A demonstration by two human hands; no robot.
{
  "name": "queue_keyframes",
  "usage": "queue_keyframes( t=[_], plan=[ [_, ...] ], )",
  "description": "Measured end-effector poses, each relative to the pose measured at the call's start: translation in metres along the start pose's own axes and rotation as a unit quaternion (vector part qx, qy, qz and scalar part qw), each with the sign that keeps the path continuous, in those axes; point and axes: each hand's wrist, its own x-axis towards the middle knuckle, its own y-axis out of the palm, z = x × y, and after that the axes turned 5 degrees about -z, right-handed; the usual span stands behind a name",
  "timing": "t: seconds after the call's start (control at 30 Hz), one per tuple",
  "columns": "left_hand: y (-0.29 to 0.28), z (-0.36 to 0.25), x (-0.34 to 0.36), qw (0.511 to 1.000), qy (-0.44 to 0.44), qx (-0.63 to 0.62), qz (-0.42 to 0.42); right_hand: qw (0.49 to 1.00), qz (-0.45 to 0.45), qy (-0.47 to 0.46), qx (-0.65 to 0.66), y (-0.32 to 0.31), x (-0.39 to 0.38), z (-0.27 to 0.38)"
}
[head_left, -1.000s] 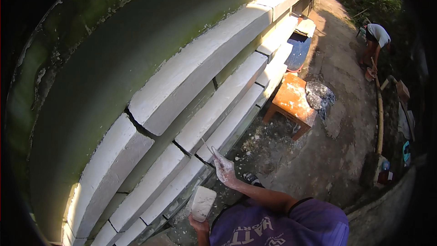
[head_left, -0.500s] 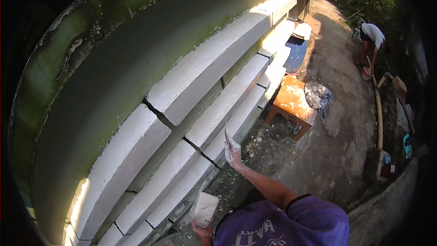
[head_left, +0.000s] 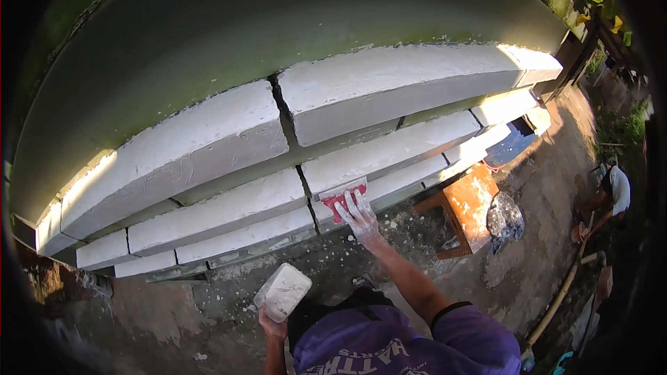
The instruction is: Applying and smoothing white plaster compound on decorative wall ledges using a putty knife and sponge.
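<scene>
Scraper point(head_left: 344, 198) is now turned flat-on, red face showing, blade edge roughly parallel to the middle ledge point(head_left: 389, 147).
Right hand point(head_left: 360, 219) grips it, fingers over the red face, blade ahead at the ledge; contact unconfirmed. Left hand point(head_left: 273, 324), farther off, holds the tub point(head_left: 285, 292).

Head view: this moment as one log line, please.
right hand: holds red scraper near white ledge | left hand: holds white box-shaped object | nearby: orange stool, crumpled dark plastic
</scene>
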Motion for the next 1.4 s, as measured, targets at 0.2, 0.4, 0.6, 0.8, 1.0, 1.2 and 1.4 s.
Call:
queue_keyframes(
  t=[0.2, 0.4, 0.6, 0.8, 1.0, 1.2, 1.4],
  plan=[
    [0.004, 0.086, -0.06, 0.986, 0.101, -0.095, -0.094, 0.985, 0.059, 0.009, 0.162, 0.016, -0.041, -0.007],
    [0.035, 0.134, -0.123, 0.967, 0.17, -0.129, -0.137, 0.562, 0.011, 0.52, 0.643, 0.017, -0.083, -0.006],
    [0.041, 0.15, -0.16, 0.953, 0.203, -0.135, -0.179, 0.343, 0.042, 0.556, 0.756, -0.027, -0.052, 0.003],
    [0.024, 0.149, -0.163, 0.954, 0.189, -0.14, -0.186, 0.419, 0.049, 0.511, 0.749, -0.032, -0.049, 0.005],
    [0.021, 0.133, -0.173, 0.96, 0.182, -0.115, -0.182, 0.784, -0.014, 0.335, 0.523, -0.026, -0.034, 0.016],
    [-0.014, 0.132, -0.18, 0.965, 0.17, -0.118, -0.163, 0.995, -0.069, 0.015, 0.073, 0.038, -0.043, 0.008],
    [-0.045, 0.142, -0.167, 0.969, 0.168, -0.109, -0.147, 0.994, -0.089, 0.004, -0.064, 0.097, -0.011, 0.008]
  ],
)
